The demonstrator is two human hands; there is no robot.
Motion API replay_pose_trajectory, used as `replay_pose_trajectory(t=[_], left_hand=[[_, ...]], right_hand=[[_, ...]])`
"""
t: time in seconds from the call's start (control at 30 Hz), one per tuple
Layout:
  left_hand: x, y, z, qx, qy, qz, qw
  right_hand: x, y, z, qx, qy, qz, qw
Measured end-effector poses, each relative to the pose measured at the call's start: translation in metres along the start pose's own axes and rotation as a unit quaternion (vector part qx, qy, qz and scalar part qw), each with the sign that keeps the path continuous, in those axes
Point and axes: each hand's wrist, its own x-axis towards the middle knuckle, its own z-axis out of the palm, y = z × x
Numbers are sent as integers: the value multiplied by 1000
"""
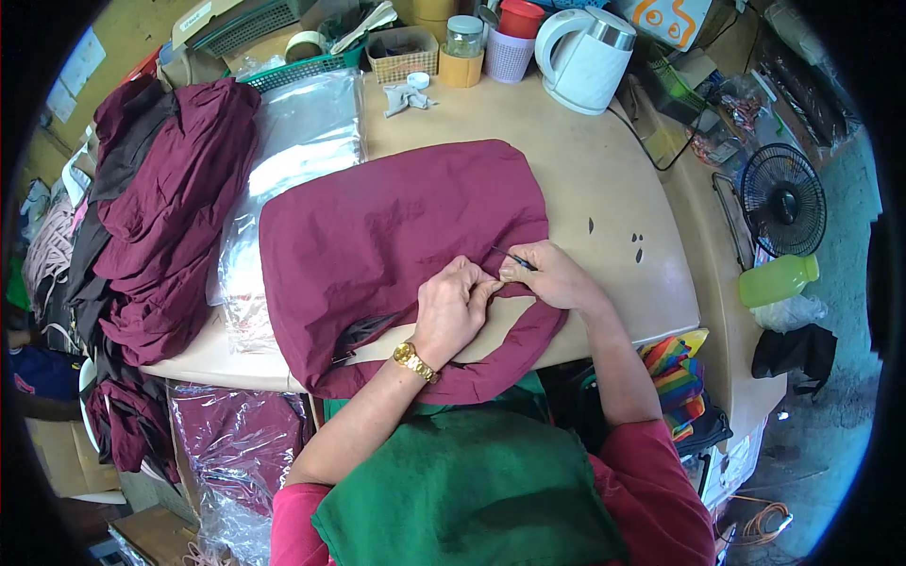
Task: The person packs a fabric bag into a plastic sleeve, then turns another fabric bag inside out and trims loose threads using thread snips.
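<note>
A maroon fabric bag (396, 208) lies flat on the table before me, its strap (510, 363) curving round near the front edge. My left hand (453, 307), with a gold watch (415, 362) on the wrist, pinches the bag's edge where body and strap meet. Close beside it, fingertips almost touching, my right hand (552, 275) is closed round a slim dark pointed tool (514, 258). The tool's tip points left over the fabric; its exact kind is too small to tell. Dark lining (366, 330) shows in the opening left of my left wrist.
Maroon and black fabric pieces (175, 217) are heaped at left, beside clear plastic bags (307, 127). A white kettle (585, 58), a jar (463, 38) and baskets (401, 55) line the back. Small dark scraps (637, 247) lie at right, with a fan (783, 200) beyond.
</note>
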Motion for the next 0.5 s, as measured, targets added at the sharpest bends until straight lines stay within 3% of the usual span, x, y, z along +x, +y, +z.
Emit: replay_pose_trajectory(t=[0.13, 0.2, 0.27, 0.33, 0.5], left_hand=[[3, -5, -5, 30, -25, -6, 999], [4, -10, -7, -40, -52, -116, 991], [6, -13, -12, -28, -84, -112, 990], [7, -18, -12, -242, -99, -239, 935], [10, -36, -29, -440, -117, -246, 856]], right_hand=[[3, -3, 4, 37, 35, -23, 998], [5, -3, 4, 48, 51, -15, 997], [10, 2, 1, 10, 15, 22, 1000], [11, 0, 2, 35, 31, 9, 999], [12, -3, 4, 48, 56, 0, 997]])
